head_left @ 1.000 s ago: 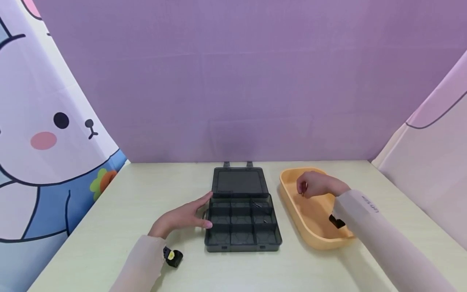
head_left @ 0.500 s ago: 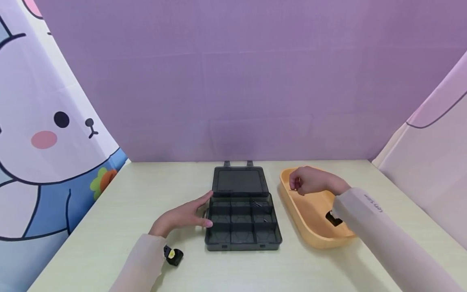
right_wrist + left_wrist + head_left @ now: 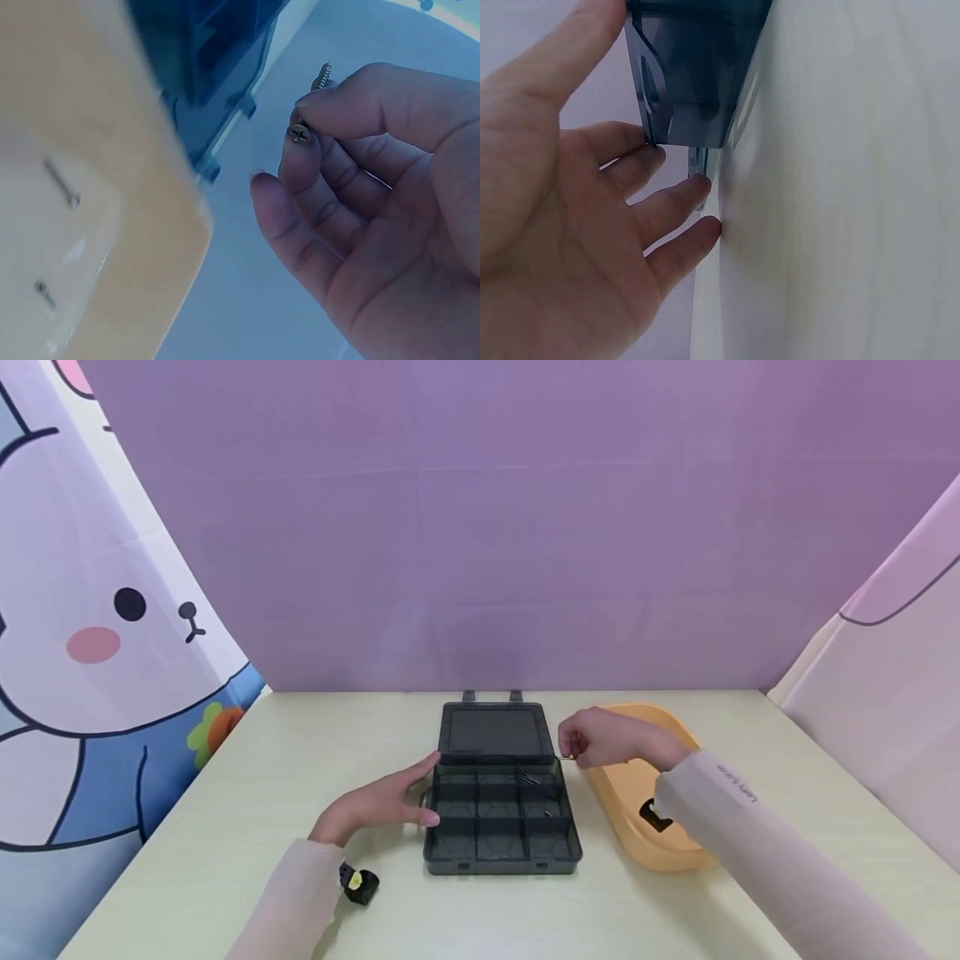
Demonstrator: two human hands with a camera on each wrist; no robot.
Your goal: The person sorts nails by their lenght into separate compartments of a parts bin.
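I'm pinching a screw (image 3: 298, 136) in my right hand (image 3: 606, 737), holding it near the right edge of the compartment box (image 3: 502, 867). Left hand (image 3: 378, 803) is touching its left side, fingers spread apart. Two more screws (image 3: 60, 181) are lying in the orange tray (image 3: 652, 857).

bench (image 3: 322, 731), pale, faintly grained; purple backdrop (image 3: 480, 527), creased cloth, stands behind the bench; left side cloth (image 3: 150, 672) bears a pink-cheeked white cartoon animal (image 3: 97, 689); right side cloth (image 3: 892, 710), white and pink, bears a dark curved line (image 3: 870, 625).
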